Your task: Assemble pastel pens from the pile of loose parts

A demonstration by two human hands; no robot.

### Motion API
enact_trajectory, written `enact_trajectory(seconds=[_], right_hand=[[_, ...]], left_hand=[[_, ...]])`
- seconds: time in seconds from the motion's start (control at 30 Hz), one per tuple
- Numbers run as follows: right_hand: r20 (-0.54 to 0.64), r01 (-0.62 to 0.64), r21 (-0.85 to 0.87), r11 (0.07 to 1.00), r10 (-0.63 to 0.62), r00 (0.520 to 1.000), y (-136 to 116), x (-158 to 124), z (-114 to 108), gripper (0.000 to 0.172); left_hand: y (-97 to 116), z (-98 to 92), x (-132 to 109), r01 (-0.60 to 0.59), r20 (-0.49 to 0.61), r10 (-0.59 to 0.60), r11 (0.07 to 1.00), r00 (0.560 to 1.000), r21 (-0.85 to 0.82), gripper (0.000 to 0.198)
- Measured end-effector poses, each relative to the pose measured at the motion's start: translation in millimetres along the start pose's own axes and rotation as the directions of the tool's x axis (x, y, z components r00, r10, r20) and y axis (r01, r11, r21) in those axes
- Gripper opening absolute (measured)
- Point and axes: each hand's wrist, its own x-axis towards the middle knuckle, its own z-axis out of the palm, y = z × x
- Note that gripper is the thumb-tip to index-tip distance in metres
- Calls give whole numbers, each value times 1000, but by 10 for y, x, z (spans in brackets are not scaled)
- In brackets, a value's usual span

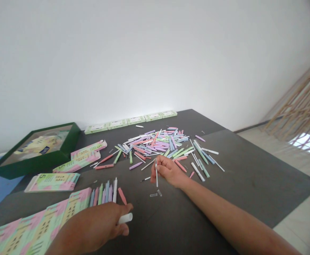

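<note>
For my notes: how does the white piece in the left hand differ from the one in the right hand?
The white tube in the left hand looks short and thick, while the white stick in the right hand is longer and much slimmer. The tube juts out sideways; the stick points downward. Both are white and held.
</note>
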Motion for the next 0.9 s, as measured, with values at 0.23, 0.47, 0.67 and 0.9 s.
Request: enact_trajectory(seconds=[0.23, 0.47, 0.67, 0.9], right_hand=[[-93, 26, 197, 980, -8, 996, 84, 21, 33, 10], [-92, 33, 217, 976, -13, 996, -2, -3, 106, 46], [-266, 86, 247, 965, -18, 964, 3, 32, 75, 38], [-157, -33, -412, 911, -35, 987, -53, -3, -115, 35]], left_hand=[[33, -13, 3, 4, 19, -4, 1000, 1000, -6, 50], [42, -4, 36, 14, 44, -15, 1000, 999, 18, 51], [54, -18, 29, -22, 64, 20, 999, 998, 29, 48], [61, -48, -3, -49, 71, 47, 998, 996, 27, 42]])
